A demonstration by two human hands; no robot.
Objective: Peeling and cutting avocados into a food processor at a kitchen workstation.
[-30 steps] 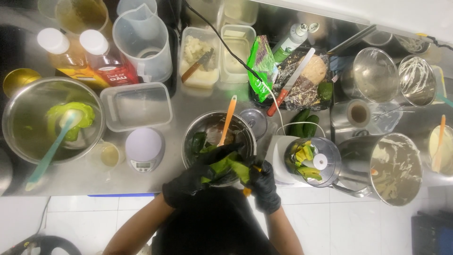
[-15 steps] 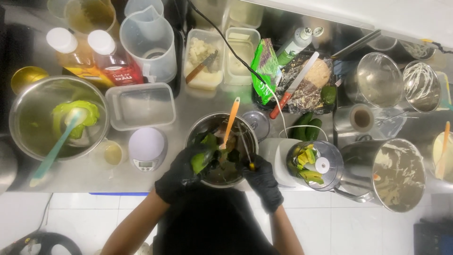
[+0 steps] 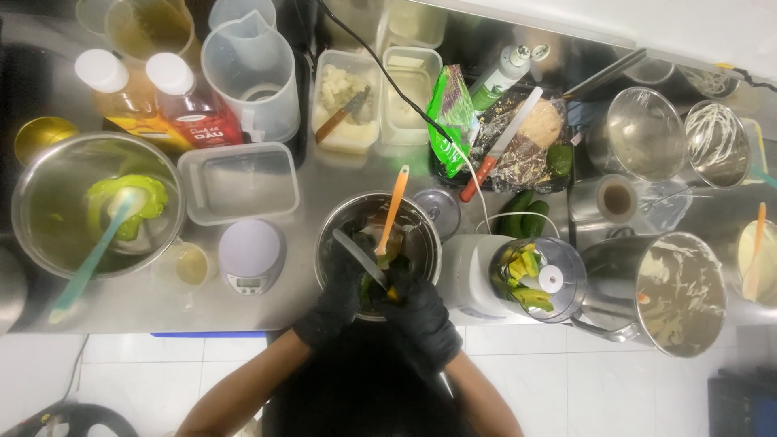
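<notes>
**Both hands over the steel bowl, knife laid across green fruit**

The left hand [image 3: 336, 299] and right hand [image 3: 421, 320], both in black gloves, sit close together at the near rim of the round steel bowl [image 3: 340, 222] at tabletop [image 3: 324, 174] centre. The green fruit piece [image 3: 374, 285] lies between them, directly ahead at twelve o'clock from the wrists. The left hand cups it. The right hand appears closed on a knife [image 3: 358, 255]; its handle is hidden, so the grip cannot be confirmed. The blade's long axis runs from four o'clock up to ten o'clock. An orange spatula [image 3: 392, 212] stands in the bowl, leaning toward twelve o'clock. The food processor [image 3: 530, 275] with green pieces stands at three o'clock, nearer the right hand.
</notes>
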